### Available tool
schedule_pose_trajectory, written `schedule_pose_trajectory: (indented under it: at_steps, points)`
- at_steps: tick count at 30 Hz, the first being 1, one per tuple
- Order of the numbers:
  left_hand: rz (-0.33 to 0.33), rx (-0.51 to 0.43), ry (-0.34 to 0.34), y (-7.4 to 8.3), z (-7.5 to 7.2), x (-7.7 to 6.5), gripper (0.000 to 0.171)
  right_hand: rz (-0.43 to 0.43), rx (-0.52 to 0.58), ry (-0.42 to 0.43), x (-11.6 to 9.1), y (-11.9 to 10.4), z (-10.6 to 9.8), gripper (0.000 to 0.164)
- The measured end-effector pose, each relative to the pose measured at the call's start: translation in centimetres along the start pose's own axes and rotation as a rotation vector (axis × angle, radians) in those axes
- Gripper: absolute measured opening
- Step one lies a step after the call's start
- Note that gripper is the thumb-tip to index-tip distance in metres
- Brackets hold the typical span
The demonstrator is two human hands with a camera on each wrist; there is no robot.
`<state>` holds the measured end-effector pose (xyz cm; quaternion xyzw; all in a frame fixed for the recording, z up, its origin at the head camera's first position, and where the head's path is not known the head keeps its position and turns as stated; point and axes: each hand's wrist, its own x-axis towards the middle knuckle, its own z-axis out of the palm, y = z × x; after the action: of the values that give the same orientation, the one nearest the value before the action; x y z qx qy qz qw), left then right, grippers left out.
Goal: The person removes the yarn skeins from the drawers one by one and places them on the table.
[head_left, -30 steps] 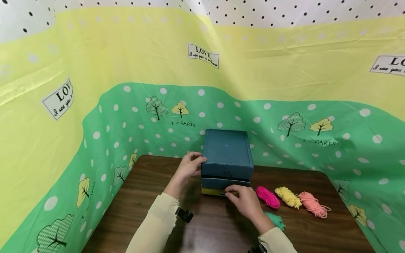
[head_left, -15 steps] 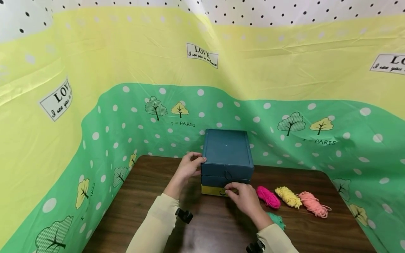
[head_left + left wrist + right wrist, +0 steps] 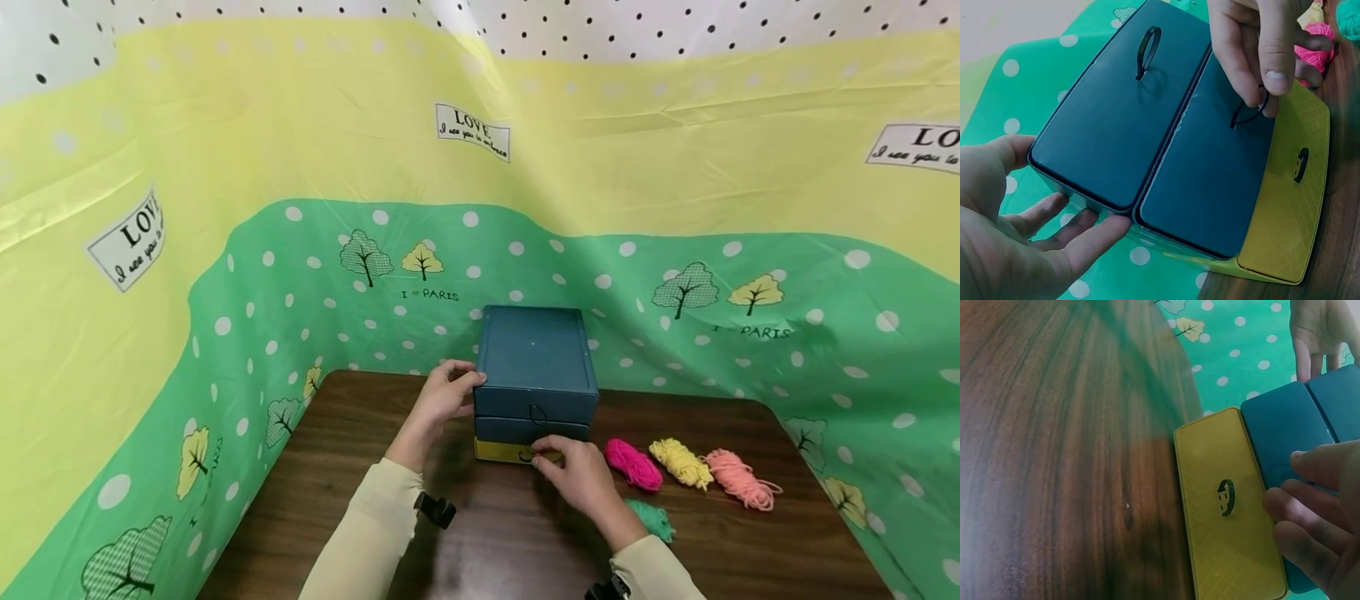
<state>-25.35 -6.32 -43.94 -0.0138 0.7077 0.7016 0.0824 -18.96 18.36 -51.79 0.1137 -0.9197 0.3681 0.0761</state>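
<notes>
A dark blue drawer box [image 3: 536,346] with a yellow bottom drawer [image 3: 498,451] stands on the table. Its blue drawer fronts carry thin black loop pulls. My left hand [image 3: 444,396] rests against the box's left side, thumb at the top edge and fingers spread along the side, as the left wrist view shows. At the front, my right hand [image 3: 581,471] pinches the loop pull [image 3: 1247,119] of the middle drawer [image 3: 1210,162] between thumb and fingers. That drawer front lies about level with the top drawer [image 3: 1110,119]. On the yellow front is another black loop [image 3: 1227,497].
Right of the box lie pink yarn [image 3: 633,464], yellow yarn [image 3: 681,463] and coral yarn [image 3: 742,478] in small skeins. Green yarn [image 3: 651,520] sits by my right wrist. A printed cloth [image 3: 420,333] hangs behind the brown table [image 3: 360,417].
The middle drawer, sticking out slightly a second ago, has slid back in line with the top one, and more of the yellow front shows. My left hand keeps its place on the box.
</notes>
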Motion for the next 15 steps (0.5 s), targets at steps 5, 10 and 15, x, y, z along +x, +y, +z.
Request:
schedule_pose_trajectory:
  at_steps: [5,10,15]
  points:
    - [-0.001,0.002,0.004,-0.2,-0.1,0.2,0.049,0.013,0.055,0.000,-0.4,0.4,-0.2,0.030]
    - [-0.006,0.010,0.008,-0.2,0.0,0.2,0.049,0.029,0.081,0.020,-0.5,0.8,-0.3,0.036]
    - [-0.016,0.005,0.011,-0.3,-0.1,0.2,0.051,0.070,0.078,0.008,-0.5,1.2,-0.1,0.027]
